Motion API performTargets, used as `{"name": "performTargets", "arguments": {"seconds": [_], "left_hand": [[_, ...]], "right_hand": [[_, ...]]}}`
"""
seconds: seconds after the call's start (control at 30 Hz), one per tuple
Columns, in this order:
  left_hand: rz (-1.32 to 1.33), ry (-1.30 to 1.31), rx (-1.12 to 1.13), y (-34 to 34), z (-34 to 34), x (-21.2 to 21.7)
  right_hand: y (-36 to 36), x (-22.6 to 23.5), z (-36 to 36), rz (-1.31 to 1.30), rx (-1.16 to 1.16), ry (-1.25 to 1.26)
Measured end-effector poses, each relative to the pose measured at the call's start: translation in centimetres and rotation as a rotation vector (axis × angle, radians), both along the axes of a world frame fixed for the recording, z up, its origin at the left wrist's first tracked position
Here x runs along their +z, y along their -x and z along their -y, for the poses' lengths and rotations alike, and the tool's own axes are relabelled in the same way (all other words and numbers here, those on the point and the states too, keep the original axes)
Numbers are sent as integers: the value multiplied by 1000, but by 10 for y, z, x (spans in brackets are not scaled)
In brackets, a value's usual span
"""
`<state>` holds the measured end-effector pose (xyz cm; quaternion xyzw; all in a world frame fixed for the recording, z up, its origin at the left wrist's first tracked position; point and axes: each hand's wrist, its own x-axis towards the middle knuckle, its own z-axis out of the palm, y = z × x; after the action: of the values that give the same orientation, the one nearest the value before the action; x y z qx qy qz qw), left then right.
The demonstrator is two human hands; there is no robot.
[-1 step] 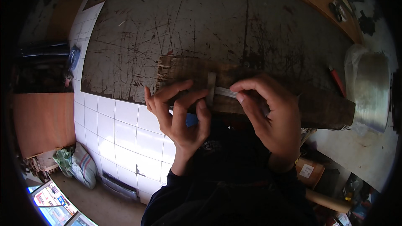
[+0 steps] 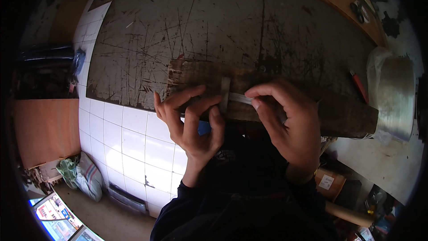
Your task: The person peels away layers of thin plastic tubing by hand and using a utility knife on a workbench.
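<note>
A narrow translucent strip (image 2: 240, 98), apparently plastic, is pinched between the thumb and index finger of my right hand (image 2: 292, 118). Its left end meets a pale flat crosspiece (image 2: 225, 90) lying across a rough wooden board (image 2: 196, 71). At the crosspiece's left edge, the thumb and index fingertip of my left hand (image 2: 189, 125) come close together in a pinch. Anything between those two fingertips is too small to make out. The other left fingers are curled loosely and spread above the board.
Beneath the board is a dark, scratched tabletop (image 2: 147, 40). A wrapped roll of clear material (image 2: 394, 96) stands at the right, near a red-handled tool (image 2: 359, 87). Scissors (image 2: 358, 12) lie at the far right. White tiles (image 2: 129, 138) and a woven sack (image 2: 90, 176) are on the left.
</note>
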<state>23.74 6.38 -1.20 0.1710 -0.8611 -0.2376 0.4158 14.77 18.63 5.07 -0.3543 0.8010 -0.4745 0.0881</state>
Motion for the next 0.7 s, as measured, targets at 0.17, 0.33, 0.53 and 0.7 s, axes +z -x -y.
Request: {"name": "performTargets", "arguments": {"seconds": [0.17,0.33,0.53,0.7], "left_hand": [[-4,0,1,0,0,1],[-9,3,-1,1,-1,-1],[-60,-43,9,2,0,-3],[-51,388,-32,3,-8,10]], "right_hand": [[0,2,1,-3,6,-41],[-1,4,2,7,-15,-61],[1,6,3,61,-19,-44],[2,5,1,29,-24,-49]]}}
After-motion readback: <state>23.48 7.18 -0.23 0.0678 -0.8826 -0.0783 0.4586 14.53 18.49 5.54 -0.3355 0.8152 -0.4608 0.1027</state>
